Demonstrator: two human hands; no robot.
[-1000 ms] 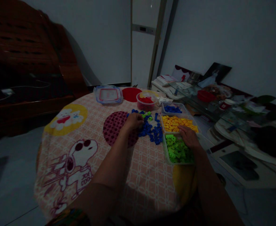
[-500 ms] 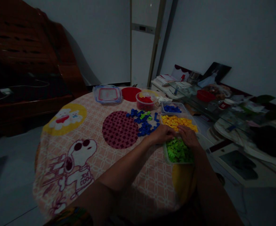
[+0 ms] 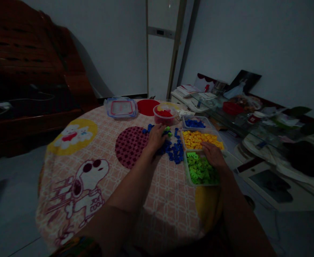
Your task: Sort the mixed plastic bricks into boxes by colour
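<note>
In the head view my left hand [image 3: 157, 137] is over the loose blue plastic pieces [image 3: 176, 150] on the tablecloth. Its fingers stretch toward a few light green pieces [image 3: 168, 130] and partly cover them; I see nothing held. My right hand [image 3: 213, 154] rests at the border between two clear boxes, fingers stretched out and nothing visible in them. One is the box of green pieces [image 3: 201, 169], the other the box of yellow pieces [image 3: 197, 139] just beyond it. Dim light hides the fingertips' finer detail.
Behind the yellow box stands a box of blue pieces [image 3: 195, 123]. A round tub with red pieces [image 3: 163, 115] and a clear lidded container [image 3: 121, 107] are at the table's far side. A cluttered glass shelf [image 3: 226, 114] runs along the right.
My left hand has moved from the green box leftward and away from me to the loose pieces. My right hand has stayed by the boxes. More loose blue pieces are uncovered.
</note>
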